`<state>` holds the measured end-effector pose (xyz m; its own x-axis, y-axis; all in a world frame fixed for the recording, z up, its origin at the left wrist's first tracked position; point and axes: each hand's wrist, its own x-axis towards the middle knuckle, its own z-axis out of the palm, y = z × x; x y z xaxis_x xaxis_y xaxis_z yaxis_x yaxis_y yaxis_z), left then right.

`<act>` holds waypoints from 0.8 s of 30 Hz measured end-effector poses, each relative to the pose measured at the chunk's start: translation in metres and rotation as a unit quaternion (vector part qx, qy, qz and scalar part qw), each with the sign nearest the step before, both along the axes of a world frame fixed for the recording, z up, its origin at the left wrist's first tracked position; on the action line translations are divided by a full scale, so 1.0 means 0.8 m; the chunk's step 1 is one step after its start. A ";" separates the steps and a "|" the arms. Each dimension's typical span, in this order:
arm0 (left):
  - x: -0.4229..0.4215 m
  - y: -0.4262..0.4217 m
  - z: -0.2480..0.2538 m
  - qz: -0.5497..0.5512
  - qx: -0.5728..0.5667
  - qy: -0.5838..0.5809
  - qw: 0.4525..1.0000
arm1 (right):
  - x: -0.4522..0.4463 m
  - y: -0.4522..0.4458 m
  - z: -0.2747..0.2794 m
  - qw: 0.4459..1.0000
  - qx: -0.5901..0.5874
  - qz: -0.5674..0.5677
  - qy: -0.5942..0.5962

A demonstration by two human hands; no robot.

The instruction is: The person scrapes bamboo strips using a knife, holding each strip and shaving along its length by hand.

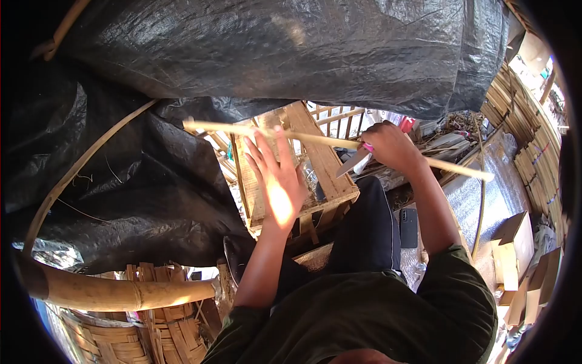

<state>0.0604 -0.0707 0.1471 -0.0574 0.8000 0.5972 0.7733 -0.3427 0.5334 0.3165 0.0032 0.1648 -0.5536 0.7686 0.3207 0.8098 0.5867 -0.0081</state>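
Note:
A long, pale bamboo strip (315, 139) runs across the view, sloping down to the right. My left hand (279, 176) is raised with its fingers spread, the fingertips at the strip's left part; whether they touch it is unclear. My right hand (393, 144) is closed round a knife with a pink handle, its blade (354, 164) pointing down and left. The strip passes at my right hand and comes out beyond the wrist. Behind the hands stands a wooden crate (324, 159) with slats.
Black plastic sheeting (291, 48) hangs at the top and left. A thick bamboo pole (130, 294) lies at lower left above woven bamboo (109, 337). A phone (408, 228) rests beside my leg. Cardboard boxes (512, 249) and bundled strips (536, 145) are on the right.

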 end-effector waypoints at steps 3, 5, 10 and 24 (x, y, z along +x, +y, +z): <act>-0.014 0.009 -0.006 0.043 -0.023 0.265 0.963 | -0.001 0.003 0.000 0.999 -0.007 0.015 -0.050; -0.016 0.016 -0.022 0.051 -0.031 0.231 0.971 | -0.006 0.005 -0.005 0.998 0.015 0.060 -0.005; -0.024 0.043 -0.037 -0.173 -0.091 0.058 0.979 | -0.015 0.011 -0.002 0.983 0.168 0.075 0.025; -0.058 0.084 0.016 -0.045 0.042 0.230 0.971 | 0.048 0.017 -0.006 0.985 0.049 -0.137 0.098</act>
